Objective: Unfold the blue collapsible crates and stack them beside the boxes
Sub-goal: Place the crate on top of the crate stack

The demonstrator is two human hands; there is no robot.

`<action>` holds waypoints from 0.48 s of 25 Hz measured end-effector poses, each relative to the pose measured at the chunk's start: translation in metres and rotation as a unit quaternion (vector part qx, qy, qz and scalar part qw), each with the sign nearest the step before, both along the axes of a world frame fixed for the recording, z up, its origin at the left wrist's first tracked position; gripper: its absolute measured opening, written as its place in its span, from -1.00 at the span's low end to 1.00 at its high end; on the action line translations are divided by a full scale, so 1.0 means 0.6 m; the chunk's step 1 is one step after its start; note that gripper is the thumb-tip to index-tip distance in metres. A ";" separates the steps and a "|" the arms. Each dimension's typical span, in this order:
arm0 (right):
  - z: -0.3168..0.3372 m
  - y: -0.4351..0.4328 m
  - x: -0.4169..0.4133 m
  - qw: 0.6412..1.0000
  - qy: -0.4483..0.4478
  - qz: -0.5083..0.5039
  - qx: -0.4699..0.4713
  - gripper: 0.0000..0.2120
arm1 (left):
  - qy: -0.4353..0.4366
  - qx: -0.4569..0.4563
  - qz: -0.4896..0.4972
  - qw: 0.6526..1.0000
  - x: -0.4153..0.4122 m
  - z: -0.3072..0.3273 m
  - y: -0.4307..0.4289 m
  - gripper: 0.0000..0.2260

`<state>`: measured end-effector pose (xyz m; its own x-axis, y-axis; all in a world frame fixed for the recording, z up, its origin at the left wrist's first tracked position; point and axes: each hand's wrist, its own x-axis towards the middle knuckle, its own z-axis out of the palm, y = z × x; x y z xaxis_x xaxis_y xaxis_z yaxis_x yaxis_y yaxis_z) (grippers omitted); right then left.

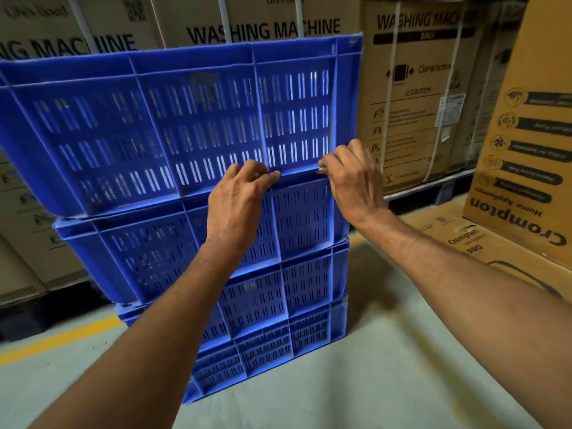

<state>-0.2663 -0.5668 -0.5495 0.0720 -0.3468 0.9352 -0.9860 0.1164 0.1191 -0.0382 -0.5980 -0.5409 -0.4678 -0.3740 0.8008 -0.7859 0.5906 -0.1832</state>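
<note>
Gripping the lower edge of the top crate (173,119), the left hand (238,196) and right hand (353,178) curl their fingers into the seam where it meets the crate below. Four blue crates show in all, one stack (278,274) on the floor (371,382), the top one overhanging leftward. Three washing-machine boxes (263,26) stand just behind; two Crompton boxes (526,150) sit at right.

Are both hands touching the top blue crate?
Touching. In the head view, the left hand and right hand curl their fingers onto the bottom edge of the top crate, with no gap.
</note>
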 end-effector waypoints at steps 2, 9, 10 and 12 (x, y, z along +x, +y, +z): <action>0.000 0.003 0.009 1.000 -0.010 -0.020 0.018 -0.88 | 0.001 0.036 -0.011 0.999 0.002 0.012 0.004 -0.60; 0.112 0.040 0.154 0.992 -0.034 0.114 0.045 -0.54 | 0.076 -0.101 0.056 0.990 0.110 0.130 0.014 -0.62; 0.148 0.031 0.182 0.991 -0.031 0.120 0.049 -0.49 | 0.099 -0.109 0.082 0.986 0.125 0.156 0.010 -0.58; 0.208 0.006 0.227 0.993 -0.034 0.110 0.037 -0.44 | 0.120 -0.120 0.098 0.981 0.138 0.194 0.006 -0.56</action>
